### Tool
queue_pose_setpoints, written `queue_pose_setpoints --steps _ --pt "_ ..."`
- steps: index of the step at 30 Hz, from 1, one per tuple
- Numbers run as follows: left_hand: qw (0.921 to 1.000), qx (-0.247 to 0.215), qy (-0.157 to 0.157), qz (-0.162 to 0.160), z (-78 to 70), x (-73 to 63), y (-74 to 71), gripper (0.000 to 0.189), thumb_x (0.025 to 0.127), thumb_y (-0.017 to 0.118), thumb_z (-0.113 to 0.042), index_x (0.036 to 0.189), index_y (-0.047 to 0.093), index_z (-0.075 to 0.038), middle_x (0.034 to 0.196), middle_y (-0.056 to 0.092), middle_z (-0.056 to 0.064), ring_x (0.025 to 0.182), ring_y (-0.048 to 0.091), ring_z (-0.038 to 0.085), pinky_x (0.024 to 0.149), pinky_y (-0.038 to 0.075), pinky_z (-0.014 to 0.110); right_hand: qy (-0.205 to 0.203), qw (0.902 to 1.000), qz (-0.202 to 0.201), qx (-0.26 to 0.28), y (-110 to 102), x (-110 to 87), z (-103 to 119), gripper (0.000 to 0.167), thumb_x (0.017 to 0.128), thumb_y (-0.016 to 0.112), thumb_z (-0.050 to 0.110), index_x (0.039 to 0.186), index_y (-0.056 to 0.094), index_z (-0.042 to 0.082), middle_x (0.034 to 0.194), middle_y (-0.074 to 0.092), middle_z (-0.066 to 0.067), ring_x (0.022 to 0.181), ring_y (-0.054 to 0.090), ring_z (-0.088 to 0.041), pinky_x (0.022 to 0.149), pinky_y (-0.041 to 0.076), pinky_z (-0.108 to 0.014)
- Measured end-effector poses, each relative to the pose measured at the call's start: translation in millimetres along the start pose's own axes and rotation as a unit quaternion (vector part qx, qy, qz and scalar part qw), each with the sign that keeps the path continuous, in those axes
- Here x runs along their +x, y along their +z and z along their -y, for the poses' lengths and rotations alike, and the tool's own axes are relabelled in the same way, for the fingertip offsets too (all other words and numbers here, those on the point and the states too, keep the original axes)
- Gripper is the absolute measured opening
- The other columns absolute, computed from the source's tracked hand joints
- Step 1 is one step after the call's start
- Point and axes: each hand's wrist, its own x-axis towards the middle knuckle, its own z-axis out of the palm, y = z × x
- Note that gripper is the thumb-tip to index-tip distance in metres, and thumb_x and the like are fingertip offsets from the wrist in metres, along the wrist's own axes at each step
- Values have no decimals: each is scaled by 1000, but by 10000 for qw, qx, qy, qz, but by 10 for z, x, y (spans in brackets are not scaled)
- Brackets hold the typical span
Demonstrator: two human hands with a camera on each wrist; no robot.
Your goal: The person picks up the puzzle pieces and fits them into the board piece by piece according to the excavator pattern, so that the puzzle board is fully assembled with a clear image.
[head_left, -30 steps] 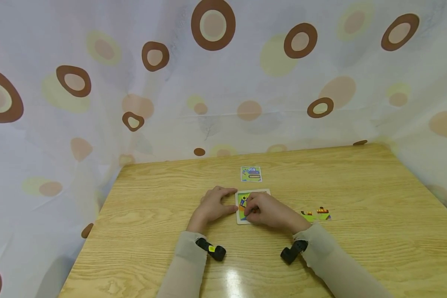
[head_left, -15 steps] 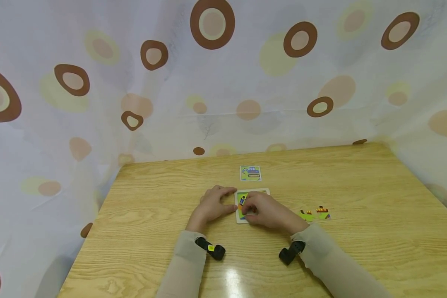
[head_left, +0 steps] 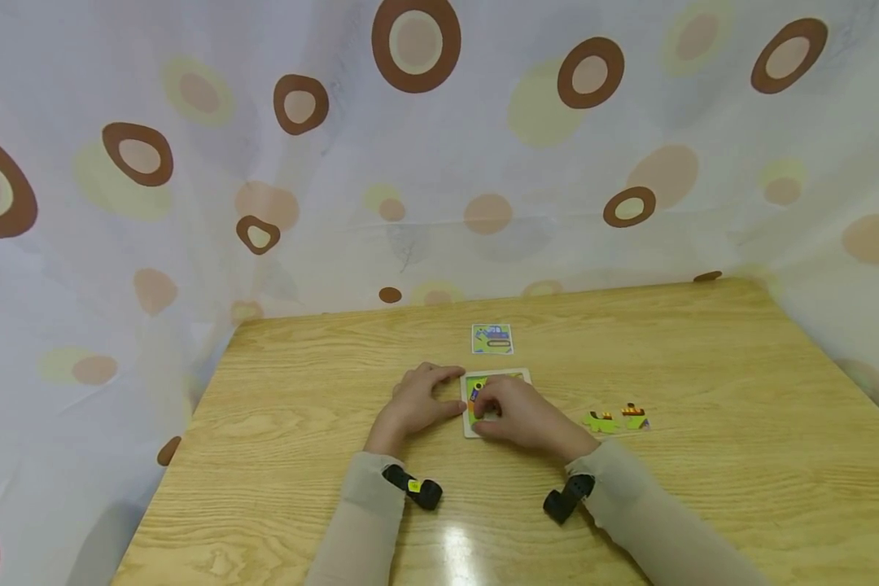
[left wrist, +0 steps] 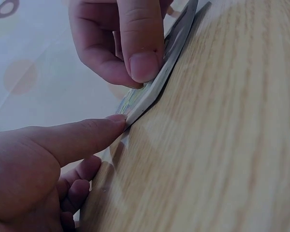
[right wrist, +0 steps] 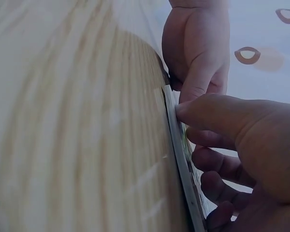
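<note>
A small square jigsaw puzzle tray (head_left: 497,373) with a pale rim lies on the table, part of its bright picture hidden by my right hand (head_left: 522,415). The right fingers are bent over the picture, thumb and index finger a little apart; in the right wrist view the thumb (right wrist: 203,113) touches the tray's edge, and no piece shows between the fingertips. My left hand (head_left: 415,407) lies at the tray's left side, thumb and index finger spread against the rim. Its thumb (left wrist: 87,135) rests on the tray corner in the left wrist view.
Right of the tray lie two loose jigsaw pieces, a green one (head_left: 601,422) and another with a red-and-yellow pattern (head_left: 634,416). Behind the tray is a square picture card (head_left: 492,338) of a blue digger. A patterned curtain (head_left: 439,179) hangs at the wooden table's back edge.
My right hand has shifted slightly left over the tray, and its thumb and index finger have moved apart. The left hand stays at the rim. More of the green loose piece shows.
</note>
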Motion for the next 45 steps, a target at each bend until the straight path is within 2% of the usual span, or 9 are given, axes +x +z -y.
queue_pose_setpoints --steps 11,17,21,27,38,45 --pt "10000 12 -12 -4 -16 -7 -11 55 88 75 -37 140 57 -27 124 54 2 109 46 24 94 33 46 66 9995 -224 -197 37 9 30 19 79 81 18 73 62 19 75 54 6 69 47 -10 65 42 -29" --pt "10000 -9 1 14 -22 -6 -16 55 88 75 -37 140 57 -27 124 54 2 109 46 24 93 33 46 160 9991 -192 -347 42 14 28 20 78 80 18 72 62 20 74 54 6 68 47 -9 65 42 -29" --pt "10000 3 12 2 -22 -8 -24 55 88 75 -37 140 57 -28 125 55 3 111 46 25 94 33 48 175 9996 -77 -213 16 25 49 17 80 79 16 72 64 19 76 56 5 69 48 -10 66 42 -30" --pt "10000 14 24 -11 -12 -2 -23 55 88 75 -37 140 57 -28 127 54 3 112 46 25 95 33 48 447 9989 13 135 -26 30 28 12 86 76 10 77 71 16 77 60 9 69 54 -7 63 47 -27" --pt "10000 -37 41 -41 -1 -3 7 55 88 75 -37 140 58 -28 126 54 3 111 45 25 93 33 47 353 9991 121 222 -57 5 0 10 87 73 7 81 74 15 80 63 10 74 56 -8 67 49 -28" --pt "9999 -80 -1 -61 -7 -12 1 55 87 76 -37 139 58 -28 129 54 3 114 45 25 95 32 47 366 9986 181 340 -109 -48 12 7 88 72 8 89 76 13 86 63 9 78 56 -10 70 49 -29"
